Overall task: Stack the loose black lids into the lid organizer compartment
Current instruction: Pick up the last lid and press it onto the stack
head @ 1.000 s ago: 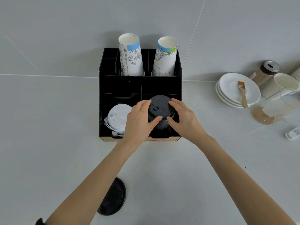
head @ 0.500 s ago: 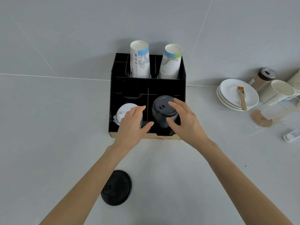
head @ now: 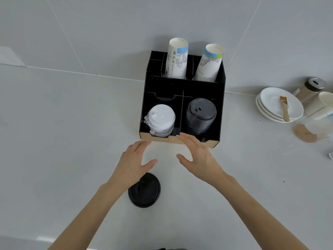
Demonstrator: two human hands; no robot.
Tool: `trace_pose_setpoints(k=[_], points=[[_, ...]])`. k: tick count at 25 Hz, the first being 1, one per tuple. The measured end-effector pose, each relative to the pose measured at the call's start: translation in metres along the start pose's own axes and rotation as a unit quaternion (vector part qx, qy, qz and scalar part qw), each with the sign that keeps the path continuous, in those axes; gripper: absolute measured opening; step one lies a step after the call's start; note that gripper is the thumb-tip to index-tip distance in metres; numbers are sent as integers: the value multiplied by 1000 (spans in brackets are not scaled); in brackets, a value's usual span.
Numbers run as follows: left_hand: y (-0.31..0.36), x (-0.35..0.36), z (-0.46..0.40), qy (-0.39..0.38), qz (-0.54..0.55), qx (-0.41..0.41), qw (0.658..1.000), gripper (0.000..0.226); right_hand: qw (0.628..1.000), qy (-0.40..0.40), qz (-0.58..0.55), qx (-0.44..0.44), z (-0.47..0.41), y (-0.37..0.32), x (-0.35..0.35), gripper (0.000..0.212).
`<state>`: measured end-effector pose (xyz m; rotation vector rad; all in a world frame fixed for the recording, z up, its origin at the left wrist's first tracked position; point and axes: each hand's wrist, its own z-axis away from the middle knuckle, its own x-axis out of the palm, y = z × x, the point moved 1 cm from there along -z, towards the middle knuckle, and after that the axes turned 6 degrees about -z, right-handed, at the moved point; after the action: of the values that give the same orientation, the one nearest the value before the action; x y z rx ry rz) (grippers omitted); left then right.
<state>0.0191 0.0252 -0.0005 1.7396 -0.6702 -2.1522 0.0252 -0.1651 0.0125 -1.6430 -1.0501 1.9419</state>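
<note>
Looking down at a pale grey counter (head: 54, 141), two bare hands hover just in front of a black lid organizer (head: 182, 87). The left hand (head: 134, 164) and right hand (head: 197, 156) are both empty, each grip spread wide with fingers apart, holding nothing. One loose black lid (head: 146, 191) lies flat on the counter just below the left hand, partly covered by its wrist, not touched by either grip. Inside the organizer, a stack of black lids (head: 201, 114) fills the front right compartment, just beyond the right fingertips, and a stack of white lids (head: 161, 120) sits in the front left one. Two tall stacks of paper cups (head: 177, 58) stand in the back compartments. Off to the right, white saucers (head: 270, 103) carry a small brush (head: 284, 108).
</note>
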Motion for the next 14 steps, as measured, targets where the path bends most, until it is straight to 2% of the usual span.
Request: trace_pose_setpoints(k=[5, 10, 14], points=[[-23, 13, 29, -33, -12, -25, 999, 62, 997, -75, 22, 2, 14, -1, 35, 55], [-44, 24, 50, -103, -38, -25, 994, 78, 986, -160, 22, 31, 30, -1, 64, 60], [-52, 27, 59, -143, -47, -26, 988, 96, 979, -196, 23, 46, 36, -3, 81, 65]])
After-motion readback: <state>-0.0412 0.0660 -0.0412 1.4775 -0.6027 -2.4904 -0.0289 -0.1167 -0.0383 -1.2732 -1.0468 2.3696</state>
